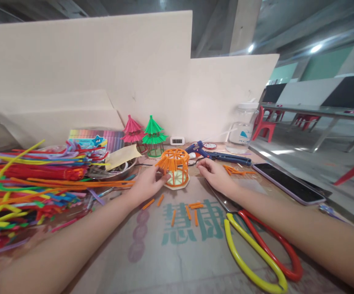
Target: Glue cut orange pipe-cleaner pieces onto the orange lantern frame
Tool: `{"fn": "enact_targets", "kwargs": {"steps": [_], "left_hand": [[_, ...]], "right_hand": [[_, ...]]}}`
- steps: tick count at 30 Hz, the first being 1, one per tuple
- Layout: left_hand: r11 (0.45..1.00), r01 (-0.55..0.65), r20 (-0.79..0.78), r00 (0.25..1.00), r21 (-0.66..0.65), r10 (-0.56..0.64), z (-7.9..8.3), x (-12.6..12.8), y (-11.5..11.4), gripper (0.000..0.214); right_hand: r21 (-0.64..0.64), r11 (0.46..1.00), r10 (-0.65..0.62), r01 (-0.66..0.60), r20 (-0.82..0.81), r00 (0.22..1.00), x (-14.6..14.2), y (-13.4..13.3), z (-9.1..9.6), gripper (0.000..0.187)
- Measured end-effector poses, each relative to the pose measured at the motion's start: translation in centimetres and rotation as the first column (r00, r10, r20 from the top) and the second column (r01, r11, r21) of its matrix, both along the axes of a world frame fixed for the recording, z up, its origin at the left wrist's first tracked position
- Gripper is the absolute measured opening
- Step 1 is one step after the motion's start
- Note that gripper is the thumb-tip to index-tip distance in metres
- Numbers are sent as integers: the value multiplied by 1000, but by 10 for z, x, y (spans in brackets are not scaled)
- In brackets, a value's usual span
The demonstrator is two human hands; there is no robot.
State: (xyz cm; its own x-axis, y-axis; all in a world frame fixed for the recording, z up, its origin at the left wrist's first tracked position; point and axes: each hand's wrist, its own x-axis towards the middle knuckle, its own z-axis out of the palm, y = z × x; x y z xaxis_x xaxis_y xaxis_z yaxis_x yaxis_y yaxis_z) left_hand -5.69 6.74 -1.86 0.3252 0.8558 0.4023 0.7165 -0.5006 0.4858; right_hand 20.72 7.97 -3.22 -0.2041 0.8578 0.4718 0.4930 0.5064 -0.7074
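Left hand (151, 183) is pinching one orange fuzzy-stem cage (173, 163), right hand (215, 174) curling alongside, contents unclear, one peaked green pagoda (153, 132) standing behind.

Left hand (149, 183) and right hand (215, 173), both bare — fingers slim, wrists narrow.
The left forearm (73, 239) and the right forearm (281, 218) are also uncovered, with a smooth and rounded shape; each one becomes gradually wider toward the near edge of the desk (118, 259). The fingernails are too small and blurred — their details I cannot tell.
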Motion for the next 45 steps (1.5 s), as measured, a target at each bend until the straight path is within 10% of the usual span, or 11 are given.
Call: {"fn": "enact_targets", "kwargs": {"steps": [22, 31, 41, 45], "left_hand": [[996, -19, -43, 999, 91, 23, 3, -1, -1, 50], [985, -6, -68, 998, 171, 18, 7, 2, -8, 39], [978, -19, -88, 995, 207, 38, 9, 4, -9, 36], [990, -49, -55, 997, 133, 57, 5, 3, -7, 45]], "right_hand": [[-45, 998, -50, 45, -123, 991, -4, -20, 23, 32], [-427, 833, 266, -353, -251, 931, -28, -59, 36, 38], [-429, 835, 266, -344, -232, 936, -31, -64, 35, 40], [-266, 937, 207, -225, -94, 974, -17, -50, 48, 48]]}}
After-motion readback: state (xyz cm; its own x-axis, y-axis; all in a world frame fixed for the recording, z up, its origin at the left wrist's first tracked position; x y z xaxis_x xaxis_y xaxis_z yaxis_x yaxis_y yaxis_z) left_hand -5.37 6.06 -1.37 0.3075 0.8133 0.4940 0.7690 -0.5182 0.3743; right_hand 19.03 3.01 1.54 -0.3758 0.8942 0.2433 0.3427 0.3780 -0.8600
